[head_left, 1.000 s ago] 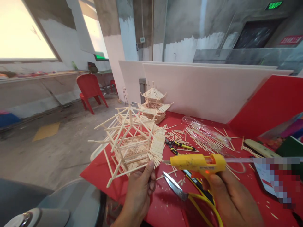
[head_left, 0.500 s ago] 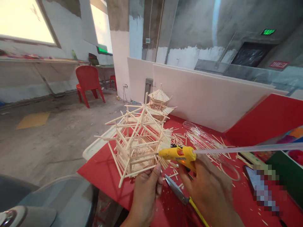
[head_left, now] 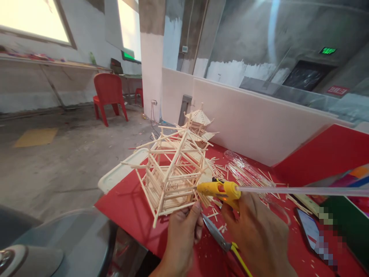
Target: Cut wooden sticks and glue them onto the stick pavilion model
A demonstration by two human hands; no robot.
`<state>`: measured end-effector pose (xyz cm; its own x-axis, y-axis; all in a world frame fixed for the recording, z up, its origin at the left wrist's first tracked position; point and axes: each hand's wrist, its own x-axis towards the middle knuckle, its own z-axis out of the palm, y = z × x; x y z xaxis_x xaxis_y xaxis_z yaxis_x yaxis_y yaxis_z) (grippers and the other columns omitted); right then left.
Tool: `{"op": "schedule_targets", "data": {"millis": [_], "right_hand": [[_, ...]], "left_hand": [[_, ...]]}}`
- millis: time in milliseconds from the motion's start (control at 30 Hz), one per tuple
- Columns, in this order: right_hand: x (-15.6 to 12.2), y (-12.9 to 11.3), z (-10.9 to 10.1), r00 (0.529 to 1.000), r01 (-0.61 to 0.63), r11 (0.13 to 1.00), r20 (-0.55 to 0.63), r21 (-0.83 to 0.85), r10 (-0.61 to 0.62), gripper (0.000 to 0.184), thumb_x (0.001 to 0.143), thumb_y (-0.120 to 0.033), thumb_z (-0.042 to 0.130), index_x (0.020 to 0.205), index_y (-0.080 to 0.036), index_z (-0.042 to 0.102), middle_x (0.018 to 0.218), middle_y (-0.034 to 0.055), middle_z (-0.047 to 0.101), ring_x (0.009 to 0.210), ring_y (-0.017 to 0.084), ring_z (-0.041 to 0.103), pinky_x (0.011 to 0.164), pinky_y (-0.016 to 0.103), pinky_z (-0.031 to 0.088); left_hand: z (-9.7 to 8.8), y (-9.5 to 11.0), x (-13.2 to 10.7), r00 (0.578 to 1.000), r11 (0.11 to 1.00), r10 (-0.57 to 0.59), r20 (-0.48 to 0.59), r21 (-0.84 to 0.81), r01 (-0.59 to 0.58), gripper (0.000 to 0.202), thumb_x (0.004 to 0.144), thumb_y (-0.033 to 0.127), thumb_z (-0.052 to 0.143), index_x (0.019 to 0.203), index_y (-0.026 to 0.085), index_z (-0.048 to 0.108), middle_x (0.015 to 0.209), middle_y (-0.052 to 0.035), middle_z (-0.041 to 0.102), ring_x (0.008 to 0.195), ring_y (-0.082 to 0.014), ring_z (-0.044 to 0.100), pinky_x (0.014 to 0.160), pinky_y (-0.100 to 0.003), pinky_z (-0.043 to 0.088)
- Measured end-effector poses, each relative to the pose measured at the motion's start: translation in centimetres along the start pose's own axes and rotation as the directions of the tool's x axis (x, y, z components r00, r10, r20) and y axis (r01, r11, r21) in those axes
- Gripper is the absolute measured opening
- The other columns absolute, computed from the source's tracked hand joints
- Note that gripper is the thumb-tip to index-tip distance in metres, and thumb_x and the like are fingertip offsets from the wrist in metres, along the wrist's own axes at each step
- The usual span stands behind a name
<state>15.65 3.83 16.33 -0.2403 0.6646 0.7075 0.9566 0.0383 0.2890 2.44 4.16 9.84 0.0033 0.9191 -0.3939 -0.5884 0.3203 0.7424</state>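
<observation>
Glue gun (head_left: 216, 189) nearer stick model (head_left: 170, 173)

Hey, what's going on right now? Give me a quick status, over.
Left hand grips pale wooden-stick tower frame by its lower edge. Right hand holds yellow hot glue gun, nozzle at the frame's side. Yellow-handled scissors lie on red table beneath.

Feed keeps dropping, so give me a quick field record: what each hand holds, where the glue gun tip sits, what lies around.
left hand: grips the stick model at its lower right edge, tilted above the red table
right hand: holds the yellow glue gun, nozzle at the model's right side
glue stick: clear, juts from the gun's back to the right
between hands: scissors lying on the table
beyond gun: loose sticks scattered
behind: finished pagoda near the white board
</observation>
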Motion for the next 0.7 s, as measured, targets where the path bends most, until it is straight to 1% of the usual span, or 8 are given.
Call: {"op": "schedule_targets", "data": {"millis": [167,300,467,600,700], "right_hand": [[0.03,0.15,0.21,0.999,0.013,1.000,-0.032,0.011,-0.012,0.012,0.090,-0.023,0.043,0.084,-0.020,0.052,0.058,-0.0028,0.053,0.047,0.014,0.054,0.047,0.026,0.026],[-0.20,0.43,0.34,1.000,0.010,1.000,-0.014,0.021,-0.009,0.012,0.090,-0.026,0.046,0.082,-0.020,0.052,0.056,-0.0030,0.052,0.047,0.015,0.054,0.047,0.026,0.025],[-0.55,0.59,0.44,1.000,0.010,0.999,-0.015,0.041,-0.009,0.014,0.090,-0.031,0.048,0.083,-0.020,0.053,0.059,-0.0024,0.054,0.048,0.015,0.055,0.049,0.026,0.028],[-0.66,0.54,0.46,1.000,-0.012,1.000,0.014,0.019,0.012,0.014,0.091,-0.029,0.046,0.081,-0.021,0.053,0.059,-0.0021,0.054,0.048,0.016,0.055,0.049,0.027,0.028],[-0.64,0.58,0.32,1.000,-0.001,1.000,-0.004,0.002,0.001,0.014,0.090,-0.028,0.046,0.082,-0.021,0.054,0.059,-0.0019,0.055,0.050,0.017,0.057,0.049,0.027,0.028]], "left_hand": [[-0.10,-0.08,0.10,1.000,1.000,0.011,-0.005,0.012,-0.011,0.048,0.062,0.054,0.082,0.054,0.015,0.054,0.043,0.0056,0.050,0.031,-0.0023,0.033,0.034,-0.017,0.018],[-0.07,-0.07,0.10,1.000,1.000,0.014,-0.005,0.018,-0.014,0.048,0.061,0.055,0.082,0.055,0.016,0.055,0.044,0.0055,0.051,0.031,-0.0027,0.033,0.034,-0.018,0.019],[0.14,0.12,0.02,0.999,1.000,0.015,-0.039,0.027,-0.014,0.049,0.058,0.056,0.083,0.055,0.016,0.055,0.043,0.0054,0.051,0.031,-0.0028,0.033,0.034,-0.018,0.019],[0.15,0.09,0.17,0.999,1.000,0.020,-0.043,0.024,-0.019,0.050,0.056,0.058,0.083,0.055,0.016,0.055,0.043,0.0052,0.051,0.031,-0.0030,0.034,0.034,-0.018,0.019],[0.10,-0.04,0.34,0.999,1.000,0.023,-0.033,0.021,-0.022,0.050,0.058,0.057,0.083,0.055,0.016,0.055,0.043,0.0053,0.051,0.031,-0.0026,0.033,0.034,-0.018,0.019]]}}
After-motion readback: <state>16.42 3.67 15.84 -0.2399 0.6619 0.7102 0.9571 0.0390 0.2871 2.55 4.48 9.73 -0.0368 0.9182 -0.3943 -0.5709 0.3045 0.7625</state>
